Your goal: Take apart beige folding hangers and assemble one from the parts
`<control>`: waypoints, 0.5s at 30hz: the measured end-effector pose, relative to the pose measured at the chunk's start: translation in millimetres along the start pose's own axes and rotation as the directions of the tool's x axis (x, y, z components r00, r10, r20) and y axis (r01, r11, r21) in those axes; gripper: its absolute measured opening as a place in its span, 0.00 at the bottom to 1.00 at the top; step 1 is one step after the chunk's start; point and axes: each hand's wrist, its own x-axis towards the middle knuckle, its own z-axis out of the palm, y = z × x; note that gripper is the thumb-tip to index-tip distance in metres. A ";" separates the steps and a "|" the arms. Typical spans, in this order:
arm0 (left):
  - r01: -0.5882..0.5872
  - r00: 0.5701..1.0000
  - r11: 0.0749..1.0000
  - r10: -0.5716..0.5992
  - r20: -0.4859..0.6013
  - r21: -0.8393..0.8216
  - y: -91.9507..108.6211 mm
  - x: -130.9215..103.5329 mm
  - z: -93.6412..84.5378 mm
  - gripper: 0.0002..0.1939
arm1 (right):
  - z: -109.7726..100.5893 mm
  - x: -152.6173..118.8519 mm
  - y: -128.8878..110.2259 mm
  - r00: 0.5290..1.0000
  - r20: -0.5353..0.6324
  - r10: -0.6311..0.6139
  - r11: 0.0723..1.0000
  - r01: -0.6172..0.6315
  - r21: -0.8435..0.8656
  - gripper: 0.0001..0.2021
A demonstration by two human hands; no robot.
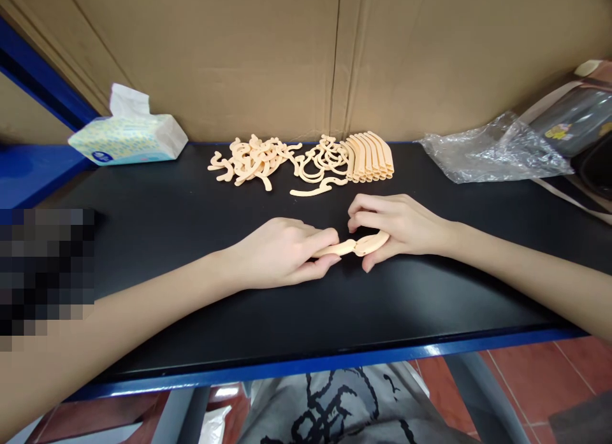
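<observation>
Over the black tabletop, my left hand [291,251] pinches the left end of a beige plastic folding-hanger part [370,244] between thumb and fingers. Two curved segments meet at a joint in the gap between my hands. My right hand [399,224] is closed around the other end, its fingers curled above and its thumb below; that end disappears into the palm. Beyond my hands lie a loose heap of short curved beige pieces [258,157], a tangle of thin hook-shaped pieces [318,160] and a neat stack of longer curved arms [370,157]. One jointed piece [310,191] lies in front of them.
A tissue pack [138,141] stands at the back left. Crumpled clear plastic [497,151] and a bag with a strap [574,122] occupy the back right. Cardboard [268,55] walls off the rear, and a blue edge [296,367] borders the table's front.
</observation>
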 end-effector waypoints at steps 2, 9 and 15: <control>-0.002 1.000 1.000 0.002 0.017 0.020 -1.4 0.0 -1.0 0.12 | -0.5 0.4 -1.6 1.000 0.017 0.003 0.999 -0.003 0.032 0.25; -0.007 1.000 0.999 0.005 0.027 0.042 -0.4 0.4 -2.9 0.11 | -0.9 2.6 -9.9 0.999 0.024 0.046 0.960 -0.051 0.275 0.15; -0.041 0.999 0.992 0.042 -0.008 0.122 -0.1 -0.8 -2.1 0.10 | -2.1 3.8 -11.8 0.999 0.005 0.054 0.937 -0.053 0.345 0.16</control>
